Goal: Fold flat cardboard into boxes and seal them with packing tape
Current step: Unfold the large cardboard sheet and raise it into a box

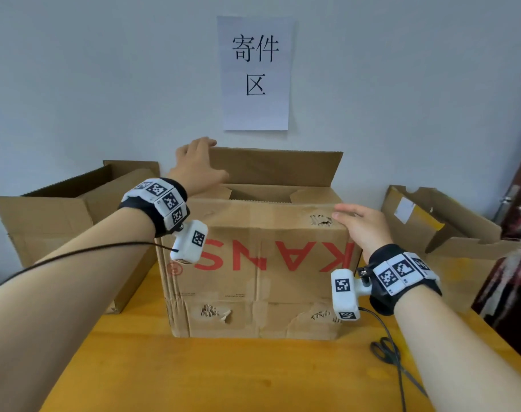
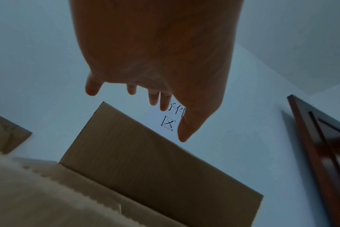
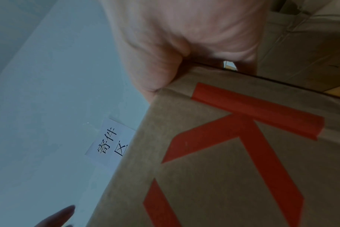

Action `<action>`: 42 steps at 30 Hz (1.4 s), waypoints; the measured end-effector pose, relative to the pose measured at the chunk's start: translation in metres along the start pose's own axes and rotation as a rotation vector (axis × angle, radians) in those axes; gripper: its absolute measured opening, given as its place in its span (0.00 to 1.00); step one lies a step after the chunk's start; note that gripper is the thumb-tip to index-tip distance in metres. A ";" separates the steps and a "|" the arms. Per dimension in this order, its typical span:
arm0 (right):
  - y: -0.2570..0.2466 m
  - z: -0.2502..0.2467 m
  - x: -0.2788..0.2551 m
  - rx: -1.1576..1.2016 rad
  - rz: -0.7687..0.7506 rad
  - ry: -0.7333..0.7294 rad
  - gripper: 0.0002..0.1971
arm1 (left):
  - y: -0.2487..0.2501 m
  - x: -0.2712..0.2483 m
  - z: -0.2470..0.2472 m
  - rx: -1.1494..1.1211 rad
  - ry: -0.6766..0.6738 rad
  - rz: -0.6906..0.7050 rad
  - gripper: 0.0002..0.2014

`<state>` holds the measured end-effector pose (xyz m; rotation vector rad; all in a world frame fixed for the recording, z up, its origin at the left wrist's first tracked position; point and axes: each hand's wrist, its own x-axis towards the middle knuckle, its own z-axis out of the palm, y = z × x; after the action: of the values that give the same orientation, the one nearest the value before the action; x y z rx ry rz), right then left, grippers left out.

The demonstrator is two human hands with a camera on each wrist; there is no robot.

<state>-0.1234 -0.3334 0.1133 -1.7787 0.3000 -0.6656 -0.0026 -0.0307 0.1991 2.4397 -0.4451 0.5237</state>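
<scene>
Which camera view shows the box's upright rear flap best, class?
The head view: the rear flap appears whole, with the left hand at its corner. The left wrist view shows its inner face obliquely; the right wrist view misses it.

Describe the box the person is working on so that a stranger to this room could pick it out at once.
Below the paper sign on the wall, three cardboard boxes stand on the yellow table. Take the middle box: it alone has big red upside-down letters on its front.

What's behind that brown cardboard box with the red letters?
Behind the brown cardboard box with red letters a white paper sign hangs on the pale wall. Its raised back flap hides the wall's lower part.
</scene>
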 end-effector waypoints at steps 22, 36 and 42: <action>0.000 0.002 0.002 0.011 -0.009 0.006 0.05 | 0.032 0.017 0.022 0.036 -0.643 -0.199 0.28; 0.020 -0.024 -0.033 -0.014 0.046 -0.028 0.20 | 0.034 -0.020 0.094 0.261 -0.356 -0.109 0.44; 0.073 -0.079 -0.042 -0.203 0.250 -0.022 0.14 | 0.029 -0.024 0.098 0.284 -0.249 -0.119 0.48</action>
<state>-0.1935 -0.3970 0.0468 -1.8994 0.5812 -0.4490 -0.0101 -0.1088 0.1296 2.7999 -0.3412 0.2448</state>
